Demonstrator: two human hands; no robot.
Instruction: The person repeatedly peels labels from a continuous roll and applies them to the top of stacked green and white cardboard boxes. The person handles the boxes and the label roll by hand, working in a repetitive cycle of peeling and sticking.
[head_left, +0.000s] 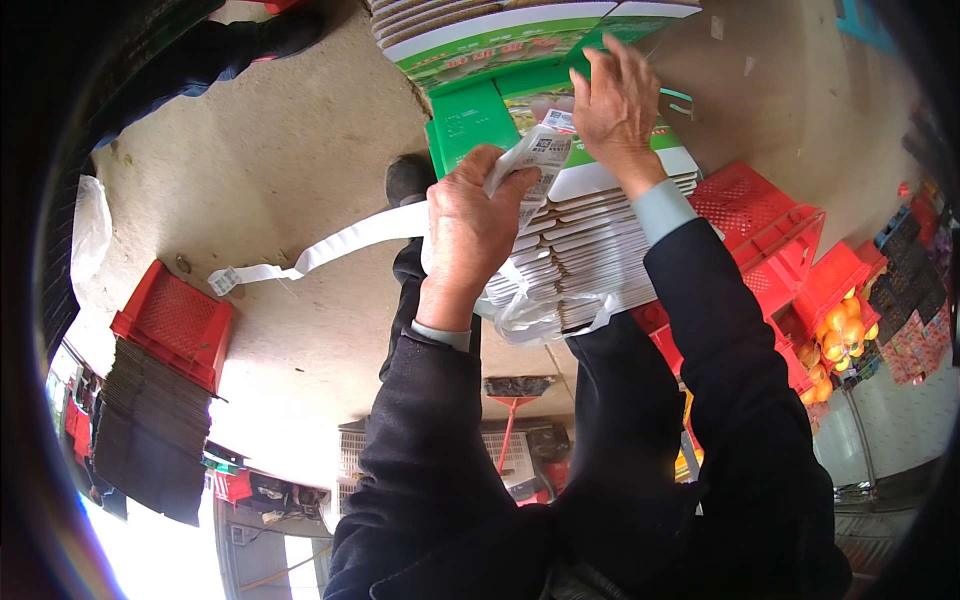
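My left hand (476, 217) grips a folded strip of white printed labels (551, 150). A long tail of the label strip (360, 232) hangs away to the left, its end curled. My right hand (619, 105), fingers apart, hovers over or rests on the green printed cardboard carton (480, 124); which of these I cannot tell. One white label (559, 119) shows between my hands, by the carton's printed picture; whether it is stuck there is unclear. Below, a stack of flattened cartons (592, 247) shows its white edges, with a clear plastic bag (525, 319) at its near side.
More flattened cartons (450, 22) are stacked beyond. Red plastic crates (757, 217) stand at right, near bagged orange fruit (844, 326). Another red crate (176, 322) sits at left beside dark stacked sheets (150, 427). Another person's leg (217, 60) is at upper left. A broom (517, 386) lies behind.
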